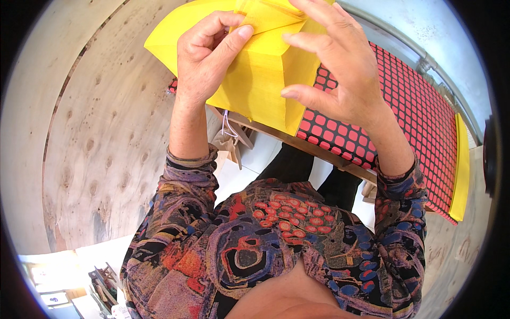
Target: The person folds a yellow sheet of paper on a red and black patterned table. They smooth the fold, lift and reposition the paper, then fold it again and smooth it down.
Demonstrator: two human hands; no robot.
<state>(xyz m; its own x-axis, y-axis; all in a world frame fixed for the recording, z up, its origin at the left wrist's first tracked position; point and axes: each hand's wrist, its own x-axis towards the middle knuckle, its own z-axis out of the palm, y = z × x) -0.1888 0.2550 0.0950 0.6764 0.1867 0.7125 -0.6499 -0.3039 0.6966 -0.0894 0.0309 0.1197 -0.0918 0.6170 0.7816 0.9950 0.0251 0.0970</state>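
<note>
Yellow sheet material (255, 87), cloth or paper, hangs in folds over the near edge of the table. My left hand (205, 56) pinches a folded upper part of it between thumb and bent fingers. Close by on the other side, my right hand (342, 71) has its thumb and fingers spread apart. Its upper fingertips overlap the top folds, and I cannot tell whether they touch. The far end of the yellow material runs out of view at the top.
A red-and-black patterned cover (414, 111) lies on the table, with a folded yellow piece (461, 167) at its right end. A plywood surface (107, 119) stretches along the left. Below the table edge hangs a white loop (228, 125). A pipe (398, 30) runs behind.
</note>
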